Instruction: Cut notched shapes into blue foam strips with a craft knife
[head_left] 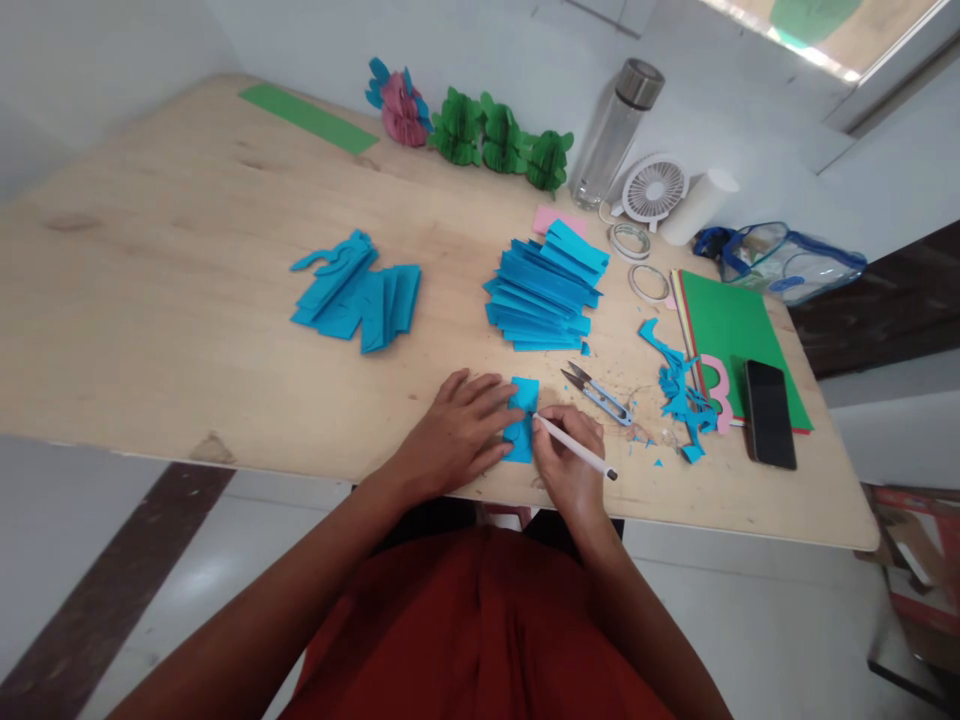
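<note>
Left hand: palm down, fingers spread apart, tips over the left side of a small blue paper piece lying on the wooden table near its front edge. Right hand: fingers closed around a white pen with a dark end; tip at the paper's right side, actual contact cannot be told. A thin curved line is drawn on the blue piece (a mark, not readable as lettering).

Just beside the right hand: snips with a pale blue handle, blades parted. Further right, blue scraps, some touching a pink cutout shaped like a numeral 3 (or possibly a B). A dark phone lies partly on the green sheets.

Printing noted: faint marks on the upper of two tape rolls, and a blue oval emblem on the clear pouch; both too small to read.

Beyond the hands: a folded blue stack; to its left, a second blue pile. By the wall: green paper figures, a bottle and a fan.
</note>
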